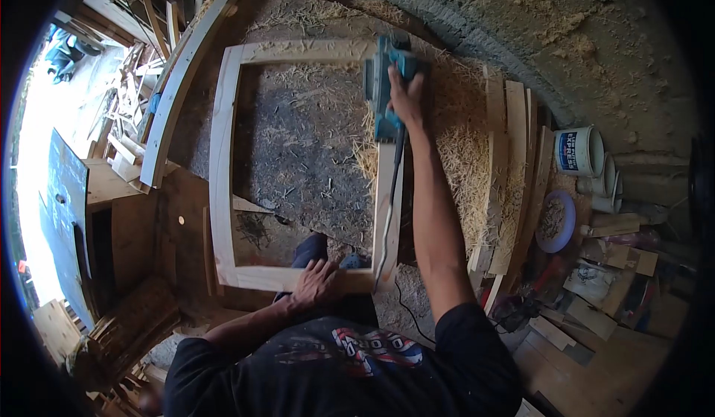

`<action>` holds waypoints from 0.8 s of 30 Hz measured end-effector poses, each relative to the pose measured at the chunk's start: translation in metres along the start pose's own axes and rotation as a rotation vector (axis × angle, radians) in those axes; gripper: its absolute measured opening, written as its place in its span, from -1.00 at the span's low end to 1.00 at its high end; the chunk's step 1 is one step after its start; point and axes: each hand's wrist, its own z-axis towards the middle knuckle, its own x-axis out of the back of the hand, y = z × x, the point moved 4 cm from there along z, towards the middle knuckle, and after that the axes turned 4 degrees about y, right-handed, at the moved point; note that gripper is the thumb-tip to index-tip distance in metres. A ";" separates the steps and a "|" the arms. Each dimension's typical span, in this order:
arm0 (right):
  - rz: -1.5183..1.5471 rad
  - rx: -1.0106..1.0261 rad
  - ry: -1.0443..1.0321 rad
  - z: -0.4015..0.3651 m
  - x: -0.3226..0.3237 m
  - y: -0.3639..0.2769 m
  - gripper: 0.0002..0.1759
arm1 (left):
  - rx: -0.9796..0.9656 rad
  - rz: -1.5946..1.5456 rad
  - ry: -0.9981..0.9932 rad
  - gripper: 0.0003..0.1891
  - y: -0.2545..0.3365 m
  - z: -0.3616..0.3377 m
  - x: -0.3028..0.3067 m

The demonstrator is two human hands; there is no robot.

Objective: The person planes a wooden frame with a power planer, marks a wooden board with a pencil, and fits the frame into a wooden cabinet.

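Observation:
A rectangular frame of pale wood (226, 119) lies on the dark work surface, its left side slightly bowed. My right hand (407, 100) is wrapped round the handle of a teal electric planer (385, 123), which sits on the frame's far right corner. From the planer a cord (392, 208) runs back along the right rail toward me. At the near rail, my left hand (316, 281) grips the wood from above, with its fingers apart over the inner edge. Part of the planer's handle is hidden under my right hand.
Shavings (462, 164) cover the bench to the right and far side. A curved wooden piece (179, 89) stands at the left. Long boards (514, 171) line the right, beside a white bucket (577, 151) and a lilac basin (568, 220). A rough wall (521, 37) bounds the far right.

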 end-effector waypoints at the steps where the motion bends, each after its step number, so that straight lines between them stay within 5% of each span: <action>1: 0.066 -0.008 0.028 -0.022 0.002 0.004 -0.61 | -0.024 0.022 -0.061 -0.34 0.003 -0.016 -0.002; 8: 0.183 -0.054 -0.013 -0.043 0.021 0.004 -0.65 | -0.082 -0.063 -0.120 -0.32 -0.005 -0.045 -0.007; 11: 0.223 -0.056 -0.146 -0.021 0.029 0.004 -0.63 | -0.086 -0.033 -0.154 -0.30 -0.008 -0.047 -0.011; 16: 0.192 0.005 -0.407 0.025 0.038 0.003 -0.69 | -0.117 -0.016 -0.171 -0.55 -0.008 -0.044 -0.006; 24: 0.138 0.024 -0.733 0.060 0.016 -0.030 -0.72 | -0.158 -0.046 -0.212 -0.51 -0.017 -0.048 -0.022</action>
